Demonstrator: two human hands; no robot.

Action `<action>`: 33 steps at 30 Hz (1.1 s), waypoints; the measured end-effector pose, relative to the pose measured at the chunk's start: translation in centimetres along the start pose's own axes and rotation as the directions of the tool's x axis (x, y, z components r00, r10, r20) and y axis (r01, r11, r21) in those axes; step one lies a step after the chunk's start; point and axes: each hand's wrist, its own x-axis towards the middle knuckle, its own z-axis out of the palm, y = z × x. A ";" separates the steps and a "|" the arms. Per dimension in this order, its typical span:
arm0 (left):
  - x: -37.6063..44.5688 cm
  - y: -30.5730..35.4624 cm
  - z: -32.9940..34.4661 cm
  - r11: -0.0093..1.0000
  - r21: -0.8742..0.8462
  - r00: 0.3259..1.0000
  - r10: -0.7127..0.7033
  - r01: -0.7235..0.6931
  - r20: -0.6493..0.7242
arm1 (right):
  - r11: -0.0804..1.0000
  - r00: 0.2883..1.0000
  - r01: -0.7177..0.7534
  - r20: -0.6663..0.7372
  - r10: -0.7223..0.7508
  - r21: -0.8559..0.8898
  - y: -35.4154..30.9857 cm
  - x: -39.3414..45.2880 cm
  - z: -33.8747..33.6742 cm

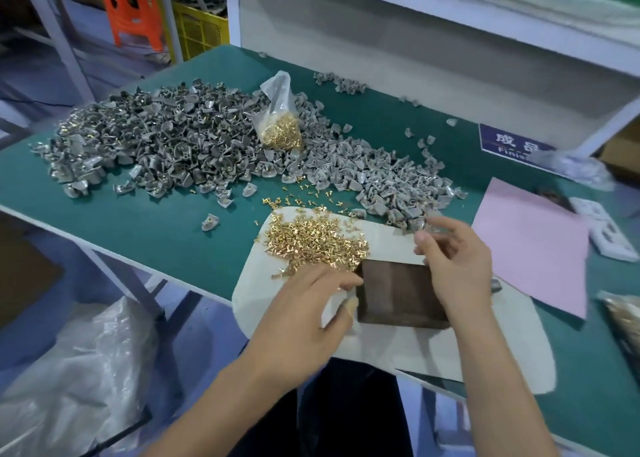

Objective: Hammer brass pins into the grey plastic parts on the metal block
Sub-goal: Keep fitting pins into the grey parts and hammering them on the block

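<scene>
A green-topped workbench is seen, on which a broad heap of grey plastic parts is spread, with a clear bag of brass pins set among them. Near the front edge a pale mat is laid, and on it a pile of loose brass pins and a dark metal block are placed. To the right a pink sheet is laid flat, with a blue label fixed behind it.

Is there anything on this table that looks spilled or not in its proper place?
Yes. Some brass pins lie scattered off the white mat on the green table, beyond the main pin pile. One grey part lies apart from the big heap.
</scene>
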 end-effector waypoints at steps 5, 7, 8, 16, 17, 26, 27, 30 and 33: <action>-0.5 1.3 1.9 1.000 0.000 0.999 0.026 -0.026 0.048 | 0.998 0.985 0.055 -0.165 -0.051 0.020 0.4 -1.7 -1.9; -0.7 1.3 2.1 1.000 -0.012 0.999 0.019 -0.019 0.031 | 0.999 0.973 0.035 -0.229 -0.035 -0.002 0.3 -2.5 -2.4; -0.8 1.3 2.2 1.000 -0.010 1.000 0.017 -0.017 0.023 | 1.000 0.970 0.011 -0.242 -0.012 -0.006 0.4 -2.8 -2.5; -0.1 1.0 1.8 0.991 0.135 0.997 0.035 -0.026 -0.065 | 0.996 0.965 0.002 -0.260 0.020 0.086 -0.2 -4.2 -2.7; 0.2 1.2 1.9 0.987 0.157 0.996 0.038 -0.024 -0.083 | 0.998 0.964 0.000 -0.267 0.019 0.070 -0.3 -4.3 -2.8; 10.1 -0.9 2.1 0.960 0.248 0.985 -0.095 0.129 -0.144 | 0.993 0.993 0.091 -0.074 -0.097 -0.081 -0.9 -2.6 -0.7; 11.3 -1.2 2.0 0.953 0.277 0.987 -0.092 0.127 -0.134 | 0.988 0.992 0.111 -0.051 -0.118 -0.111 -1.1 -2.3 -0.2; 14.3 -2.4 2.1 0.912 0.395 0.993 -0.088 0.114 -0.084 | 0.974 0.985 0.172 -0.001 -0.174 -0.147 -1.4 -1.4 1.3; 16.2 -3.4 2.8 0.854 0.507 0.992 -0.126 0.113 -0.008 | 0.983 0.991 0.137 0.014 -0.137 -0.122 -0.8 -1.1 2.1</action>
